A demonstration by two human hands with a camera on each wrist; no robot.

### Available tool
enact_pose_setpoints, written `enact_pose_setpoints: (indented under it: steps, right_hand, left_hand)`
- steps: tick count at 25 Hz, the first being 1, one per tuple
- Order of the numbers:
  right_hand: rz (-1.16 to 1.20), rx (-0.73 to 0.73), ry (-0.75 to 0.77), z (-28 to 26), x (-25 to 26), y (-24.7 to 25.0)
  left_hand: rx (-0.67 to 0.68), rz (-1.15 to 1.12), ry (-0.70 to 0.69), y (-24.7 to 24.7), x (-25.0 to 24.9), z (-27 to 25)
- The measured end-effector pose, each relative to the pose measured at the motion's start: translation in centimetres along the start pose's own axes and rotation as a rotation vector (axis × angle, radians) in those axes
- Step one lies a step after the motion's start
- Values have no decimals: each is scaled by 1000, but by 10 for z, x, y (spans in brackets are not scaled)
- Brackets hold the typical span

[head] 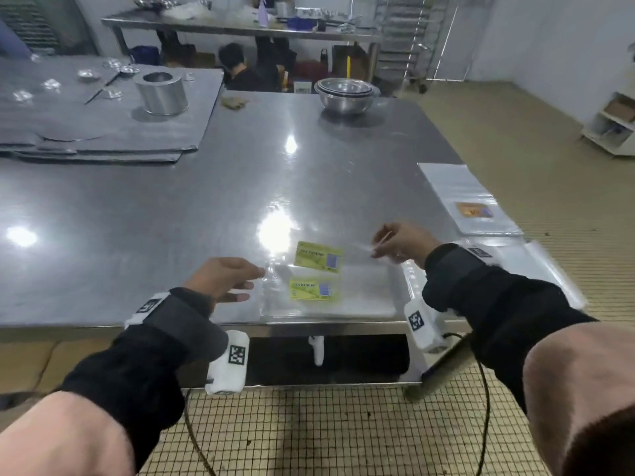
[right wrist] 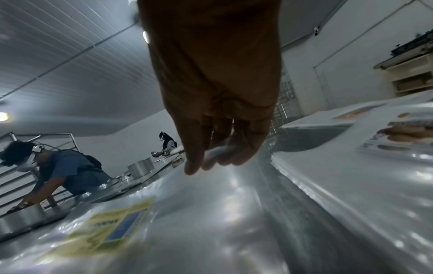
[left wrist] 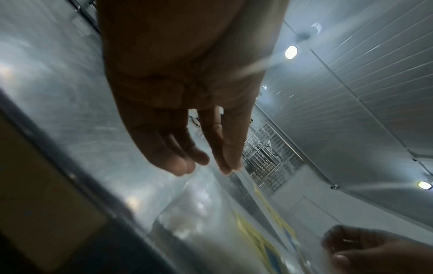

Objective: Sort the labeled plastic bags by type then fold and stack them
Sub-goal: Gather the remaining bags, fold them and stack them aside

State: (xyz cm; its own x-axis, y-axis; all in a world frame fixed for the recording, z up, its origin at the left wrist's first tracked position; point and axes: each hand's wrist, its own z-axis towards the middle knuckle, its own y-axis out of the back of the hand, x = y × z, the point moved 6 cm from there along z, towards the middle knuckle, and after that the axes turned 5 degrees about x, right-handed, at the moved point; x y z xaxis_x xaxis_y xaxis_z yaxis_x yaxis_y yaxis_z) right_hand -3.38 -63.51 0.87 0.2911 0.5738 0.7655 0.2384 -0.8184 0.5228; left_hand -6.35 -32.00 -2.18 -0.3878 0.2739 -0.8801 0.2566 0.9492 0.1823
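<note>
**Clear bag with green label held up over the near edge of the desk**

A clear plastic bag with a yellow-green printed label point(head: 319, 256) is held between both hands just above the brushed stainless-steel desk point(head: 171, 207), near its front edge. The right hand point(head: 400, 242) pinches the bag's right edge between thumb and curled fingers, raised a little off the surface. The left hand point(head: 225, 278) pinches the left edge between thumb and forefinger, while its other fingers stay straight and slightly spread; the left wrist view shows the film's edge meeting those two fingertips.

Beneath the held bag lies a second clear bag with the same yellow-green label point(head: 314, 289), flat on the desk close to the front rim.

To the right, near the desk's right edge, sits a flat stack of clear bags with an orange-brown label point(head: 476, 210), well apart from the green-labelled ones. More clear bags point(head: 536, 266) lie just behind the right wrist.

Farther back on the desk stand nested steel mixing bowls point(head: 346, 94) and a round metal tin point(head: 161, 92) on grey sheets.
</note>
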Motion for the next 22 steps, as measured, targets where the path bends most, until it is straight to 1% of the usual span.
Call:
enact_pose_setpoints:
  steps: [3, 6, 10, 15, 18, 20, 22]
  right_hand:
    - [-169, -12, -2, 12, -8, -13]
    - [-276, -28, 19, 20, -12, -21]
    - [-342, -51, 45, 24, -12, -28]
    - [-354, -70, 56, 23, -10, -36]
    - [-441, -111, 61, 22, -10, -36]
    - [-468, -156, 32, 15, -8, -33]
    - [-448, -186, -37, 9, -10, -26]
  left_hand:
    - [-37, 23, 62, -13, 30, 5]
    - [-37, 1, 85, -19, 39, 5]
    - [-29, 18, 122, -17, 45, 3]
    - [-43, 69, 139, -11, 54, 2]
    - [-42, 142, 176, -7, 57, 0]
    - [-59, 146, 150, -4, 53, 1]
    - [-121, 128, 63, 0, 40, 6]
